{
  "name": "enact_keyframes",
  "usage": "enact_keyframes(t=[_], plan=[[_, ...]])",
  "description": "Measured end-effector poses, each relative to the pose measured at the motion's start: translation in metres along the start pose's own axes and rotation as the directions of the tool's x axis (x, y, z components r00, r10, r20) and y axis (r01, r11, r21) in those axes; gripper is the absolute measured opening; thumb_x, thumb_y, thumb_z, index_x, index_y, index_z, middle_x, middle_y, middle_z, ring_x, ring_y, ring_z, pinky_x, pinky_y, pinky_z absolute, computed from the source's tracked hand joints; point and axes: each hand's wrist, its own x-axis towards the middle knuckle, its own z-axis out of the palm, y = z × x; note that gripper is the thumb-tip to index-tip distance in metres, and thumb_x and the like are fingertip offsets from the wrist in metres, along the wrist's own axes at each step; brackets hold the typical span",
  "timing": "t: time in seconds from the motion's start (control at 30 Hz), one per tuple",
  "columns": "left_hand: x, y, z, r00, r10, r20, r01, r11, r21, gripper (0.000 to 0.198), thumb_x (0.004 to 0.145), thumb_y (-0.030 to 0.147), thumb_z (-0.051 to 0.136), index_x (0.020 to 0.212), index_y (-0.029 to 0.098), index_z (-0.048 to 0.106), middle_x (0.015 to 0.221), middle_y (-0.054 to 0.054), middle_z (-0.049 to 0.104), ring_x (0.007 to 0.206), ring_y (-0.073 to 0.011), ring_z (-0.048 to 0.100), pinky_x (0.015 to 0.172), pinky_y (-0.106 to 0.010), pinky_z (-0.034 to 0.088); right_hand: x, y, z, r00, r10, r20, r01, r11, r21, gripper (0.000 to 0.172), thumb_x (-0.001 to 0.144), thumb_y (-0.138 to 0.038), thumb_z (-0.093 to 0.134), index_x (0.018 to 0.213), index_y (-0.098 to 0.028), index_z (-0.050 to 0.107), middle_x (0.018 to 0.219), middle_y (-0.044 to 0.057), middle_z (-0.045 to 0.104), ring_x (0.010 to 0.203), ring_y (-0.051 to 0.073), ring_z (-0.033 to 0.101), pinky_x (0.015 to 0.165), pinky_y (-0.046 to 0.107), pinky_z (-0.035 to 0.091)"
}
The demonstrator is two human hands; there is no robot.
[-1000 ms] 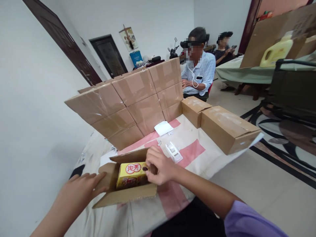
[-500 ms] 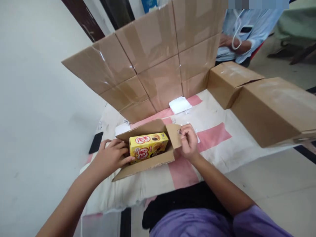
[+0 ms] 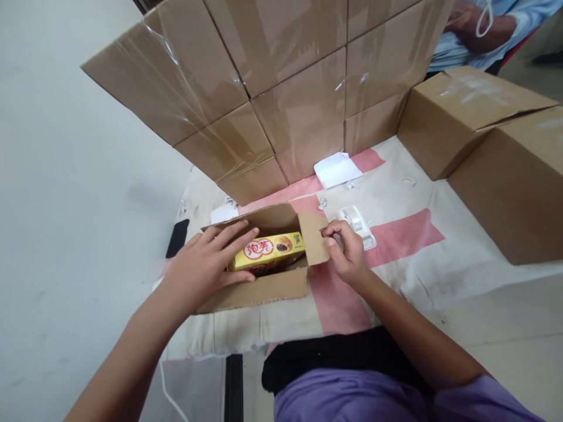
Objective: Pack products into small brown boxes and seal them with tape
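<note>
A small cardboard box (image 3: 255,293) stands on the table with its top flaps up. Inside it sits a yellow snack box (image 3: 288,245) with red Chinese lettering and a pastry picture. My left hand (image 3: 215,255) reaches over the left end of both, fingers spread across the yellow box's top and thumb at its near side. At the right end, my right hand (image 3: 345,249) pinches the outer edge of the cardboard flap (image 3: 313,237) between thumb and curled fingers. The left end of the yellow box is hidden under my left hand.
Taped cardboard boxes (image 3: 299,111) form a wall behind. Two larger cardboard boxes (image 3: 514,193) stand at the right. A white tape dispenser (image 3: 357,225), folded white paper (image 3: 338,170) and a black phone-like object (image 3: 177,238) lie on the table. Another person's arm (image 3: 497,35) shows at top right.
The yellow box has sunk deeper into the cardboard box, its front face now mostly hidden. My left hand has moved right over its top. My right hand stays on the flap. The view has tilted down.
</note>
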Motion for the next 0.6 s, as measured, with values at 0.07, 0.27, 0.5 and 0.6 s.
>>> enact_keyframes(t=[0.07,0.27,0.5,0.6], plan=[[0.010,0.004,0.000,0.998,0.006,0.063,-0.007,1.000,0.016,0.062,0.097,0.067,0.047,0.144,0.028,0.057,0.135,-0.010,0.065,0.115,-0.0357,0.058,0.093,-0.046,0.047,-0.002,0.000,-0.001,1.000,0.025,0.006,-0.025,1.000,-0.017,0.005,0.099,-0.023,0.048,0.098,-0.023,0.053,0.090,0.003,0.060,0.085,0.019,0.062,0.076,0.034,0.052],[-0.005,-0.011,0.005,0.990,-0.128,-0.063,0.130,0.991,0.014,0.056,0.103,0.054,0.045,0.151,0.027,0.048,0.134,-0.009,0.065,0.109,-0.0287,0.061,0.083,-0.037,0.051,-0.006,-0.002,-0.005,0.991,0.130,0.038,-0.130,0.992,-0.006,0.008,0.101,-0.027,0.049,0.098,-0.023,0.055,0.089,0.003,0.061,0.084,0.019,0.062,0.075,0.031,0.051],[0.005,-0.011,0.020,0.994,-0.037,0.105,0.046,0.995,-0.090,0.050,0.095,0.037,0.066,0.143,0.034,0.057,0.127,-0.006,0.071,0.115,-0.0308,0.063,0.102,-0.048,0.043,-0.010,0.003,0.001,0.992,0.121,-0.018,-0.120,0.992,0.047,0.011,0.103,-0.030,0.048,0.097,-0.026,0.057,0.086,0.003,0.061,0.080,0.021,0.062,0.069,0.032,0.051],[0.005,-0.015,0.019,0.996,-0.091,0.001,0.084,0.916,-0.392,0.041,0.095,0.055,0.061,0.128,0.031,0.067,0.123,-0.006,0.072,0.116,-0.0295,0.062,0.107,-0.050,0.039,-0.008,-0.006,-0.001,0.999,-0.025,0.038,0.022,0.997,0.078,0.026,0.104,-0.036,0.045,0.124,-0.030,0.059,0.112,0.010,0.067,0.108,0.028,0.061,0.091,0.044,0.053]])
